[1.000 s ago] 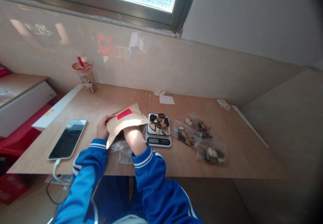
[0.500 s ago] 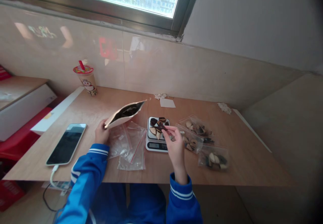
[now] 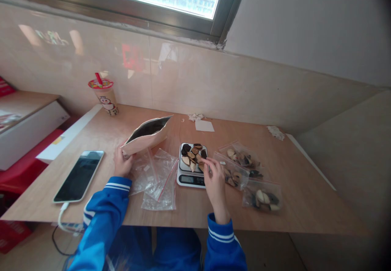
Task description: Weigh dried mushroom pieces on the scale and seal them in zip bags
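My left hand is closed on the lower left corner of a kraft paper pouch, whose mouth gapes upward with a dark inside. Clear zip bags lie flat beside and beneath it. A white digital scale sits at the middle of the table, bearing several dried slices, some dark, some brown, some pale. Over the scale's right edge, my right hand is pinched at a brown dried slice. Its digits on the display are too small to read surely.
Filled zip bags of dried slices lie right of the scale. At left are a phone with a charging cable and a drink cup with a red straw. A white paper and crumpled tissue lie toward the wall.
My right hand has lowered slightly to the scale's right side; the dark slice it held up is no longer raised. The pouch has tilted a little and its visible contents are now hidden.
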### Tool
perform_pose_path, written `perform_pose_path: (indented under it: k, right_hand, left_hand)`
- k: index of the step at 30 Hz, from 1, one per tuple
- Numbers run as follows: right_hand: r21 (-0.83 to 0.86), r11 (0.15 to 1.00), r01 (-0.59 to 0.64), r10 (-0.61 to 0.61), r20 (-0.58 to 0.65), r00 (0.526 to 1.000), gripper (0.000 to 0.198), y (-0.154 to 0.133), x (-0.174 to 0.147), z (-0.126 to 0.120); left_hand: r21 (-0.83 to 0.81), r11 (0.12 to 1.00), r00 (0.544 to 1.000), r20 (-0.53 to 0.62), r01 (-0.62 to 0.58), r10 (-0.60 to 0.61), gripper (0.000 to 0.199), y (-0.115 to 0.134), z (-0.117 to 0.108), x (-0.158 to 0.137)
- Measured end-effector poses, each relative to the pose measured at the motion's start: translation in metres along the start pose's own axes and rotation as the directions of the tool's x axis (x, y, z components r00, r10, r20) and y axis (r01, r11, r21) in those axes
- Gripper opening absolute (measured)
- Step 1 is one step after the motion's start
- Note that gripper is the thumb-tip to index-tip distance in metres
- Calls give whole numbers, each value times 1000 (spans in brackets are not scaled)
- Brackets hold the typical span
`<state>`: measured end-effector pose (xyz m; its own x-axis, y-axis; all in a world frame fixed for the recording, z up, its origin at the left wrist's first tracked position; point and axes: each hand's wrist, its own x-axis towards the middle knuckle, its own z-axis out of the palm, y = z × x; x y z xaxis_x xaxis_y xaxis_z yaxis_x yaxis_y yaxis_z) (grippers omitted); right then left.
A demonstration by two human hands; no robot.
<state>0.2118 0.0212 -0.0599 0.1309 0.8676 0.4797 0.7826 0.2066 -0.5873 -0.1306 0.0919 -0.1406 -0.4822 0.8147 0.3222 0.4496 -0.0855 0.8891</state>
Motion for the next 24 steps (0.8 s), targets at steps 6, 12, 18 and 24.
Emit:
perform_pose_path:
  k: [6, 12, 18, 24]
  right_hand:
    - [148, 989, -12, -14, 175, 984, 27, -19, -43, -12]
    - [256, 967, -17, -72, 335, 940, 29, -68, -65, 14]
    - [91, 996, -10, -21, 332, 943, 24, -108, -58, 63]
    - [-154, 986, -66, 116, 348, 930, 22, -120, -39, 108]
  left_hand:
    - [32, 988, 989, -3, -150, 150, 69, 14, -3, -7]
    - [32, 990, 990, -35, -134, 135, 55, 42, -5, 5]
    - [-95, 989, 994, -12, -109, 109, 65, 54, -7, 19]
    - [-76, 985, 985, -94, -152, 145, 78, 58, -8, 7]
